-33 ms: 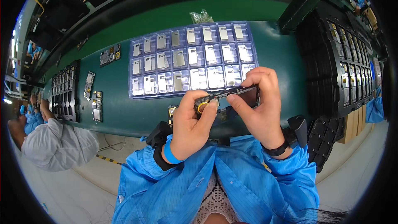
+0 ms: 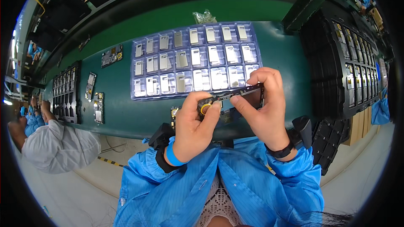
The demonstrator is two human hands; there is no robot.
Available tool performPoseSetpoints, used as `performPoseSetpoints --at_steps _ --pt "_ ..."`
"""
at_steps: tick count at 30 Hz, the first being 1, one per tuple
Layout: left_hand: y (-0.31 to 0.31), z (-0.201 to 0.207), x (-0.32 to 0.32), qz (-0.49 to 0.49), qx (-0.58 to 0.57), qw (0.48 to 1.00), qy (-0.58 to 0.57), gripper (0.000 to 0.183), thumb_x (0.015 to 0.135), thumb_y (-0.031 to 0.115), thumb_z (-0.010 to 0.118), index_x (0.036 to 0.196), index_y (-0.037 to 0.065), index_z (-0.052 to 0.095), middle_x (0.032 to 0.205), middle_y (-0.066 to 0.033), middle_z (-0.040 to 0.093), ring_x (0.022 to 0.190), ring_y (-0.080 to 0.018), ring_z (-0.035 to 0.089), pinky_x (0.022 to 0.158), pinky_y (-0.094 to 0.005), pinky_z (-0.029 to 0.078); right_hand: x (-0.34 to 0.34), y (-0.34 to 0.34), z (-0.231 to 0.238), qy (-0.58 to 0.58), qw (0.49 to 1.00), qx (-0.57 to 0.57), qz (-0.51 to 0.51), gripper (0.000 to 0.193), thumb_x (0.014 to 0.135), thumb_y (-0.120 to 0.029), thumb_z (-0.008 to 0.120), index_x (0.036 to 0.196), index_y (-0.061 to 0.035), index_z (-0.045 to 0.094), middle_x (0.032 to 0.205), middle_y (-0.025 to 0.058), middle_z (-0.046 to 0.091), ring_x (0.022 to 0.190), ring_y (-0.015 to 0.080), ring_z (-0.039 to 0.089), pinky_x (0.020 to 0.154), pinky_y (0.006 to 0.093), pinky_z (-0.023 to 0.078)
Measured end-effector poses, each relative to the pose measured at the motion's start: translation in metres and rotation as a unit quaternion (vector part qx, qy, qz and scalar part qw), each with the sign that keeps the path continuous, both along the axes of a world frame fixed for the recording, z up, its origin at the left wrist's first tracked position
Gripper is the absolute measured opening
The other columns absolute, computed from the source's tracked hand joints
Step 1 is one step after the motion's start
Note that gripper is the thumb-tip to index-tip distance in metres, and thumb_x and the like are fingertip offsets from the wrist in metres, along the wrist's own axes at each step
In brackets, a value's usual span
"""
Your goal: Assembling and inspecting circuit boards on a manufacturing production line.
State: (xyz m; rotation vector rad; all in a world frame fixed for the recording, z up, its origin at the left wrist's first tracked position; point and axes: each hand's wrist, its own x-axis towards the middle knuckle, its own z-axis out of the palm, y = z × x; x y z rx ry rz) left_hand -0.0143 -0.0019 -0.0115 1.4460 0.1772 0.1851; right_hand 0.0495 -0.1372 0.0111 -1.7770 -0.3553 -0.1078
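Circuit board (image 2: 235, 97) pinched between left hand (image 2: 194, 122) and right hand (image 2: 260, 106).

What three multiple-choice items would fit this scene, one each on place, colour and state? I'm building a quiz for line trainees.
1. Where is the clear blister tray? A beyond the hands, on the green belt; B on the floor; C on the person's lap.
2. What colour are the person's sleeves? A white; B blue; C black.
3. How is the circuit board held? A lying untouched; B left hand only; C both hands, with the right hand.

A: tray lies past the fingers. B: both sleeves are blue. C: both hands pinch it.
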Motion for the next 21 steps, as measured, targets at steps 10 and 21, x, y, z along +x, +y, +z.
performPoseSetpoints --at_steps 10,21 --pt "0.003 0.002 0.0 -0.01 0.033 0.999 -0.018 0.014 0.086 0.006 0.054 0.096 0.0 0.046 0.073 0.0016 0.047 0.063 -0.0016 0.04 0.052 -0.0175 0.034 -0.001 -0.006 -0.01 0.045 0.999 -0.008 0.03 0.018 0.066 -0.001 0.071 0.082 -0.0015 0.062 0.076 0.0048 0.049 0.065 0.0111 0.055 0.055 0.0204 0.045" --pt "0.0 0.001 0.012 -0.031 0.012 0.998 0.047 0.013 0.086 0.009 0.054 0.092 0.0 0.047 0.072 0.0007 0.05 0.064 -0.002 0.042 0.052 -0.0188 0.035 0.005 -0.019 -0.013 0.14 0.988 0.027 0.059 0.018 0.068 -0.004 0.069 0.085 -0.0017 0.062 0.075 0.0057 0.05 0.066 0.0144 0.057 0.058 0.0237 0.047"
